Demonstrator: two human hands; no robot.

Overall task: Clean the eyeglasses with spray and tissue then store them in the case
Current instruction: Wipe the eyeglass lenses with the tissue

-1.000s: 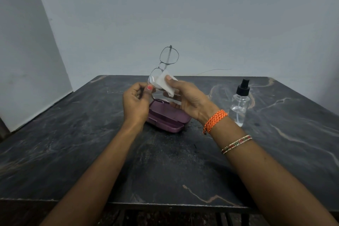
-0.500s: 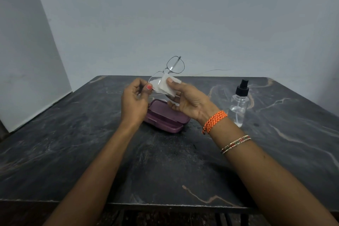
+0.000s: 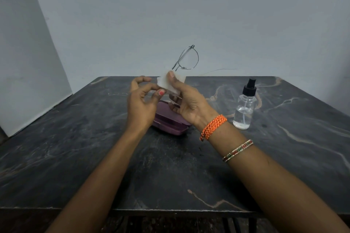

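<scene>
Thin metal eyeglasses [image 3: 188, 57] are held up over the back of the table, one lens ring sticking up and to the right. My right hand [image 3: 189, 104] pinches a white tissue [image 3: 167, 83] around the lower lens, which is hidden by it. My left hand [image 3: 141, 104] is just left of the tissue, its thumb and fingertips closed on the frame at the tissue's edge. The purple case [image 3: 170, 127] lies on the table under both hands, partly covered by them. A clear spray bottle [image 3: 244, 108] with a black pump stands upright to the right.
The dark marble table [image 3: 75, 138] runs to a front edge near me. A grey wall stands close behind its far edge. A white board [image 3: 28, 62] leans at the left side.
The glasses dipped and tilted right half a second ago and now stand higher again. The tissue has shifted across the lower lens. My left fingers have loosened slightly.
</scene>
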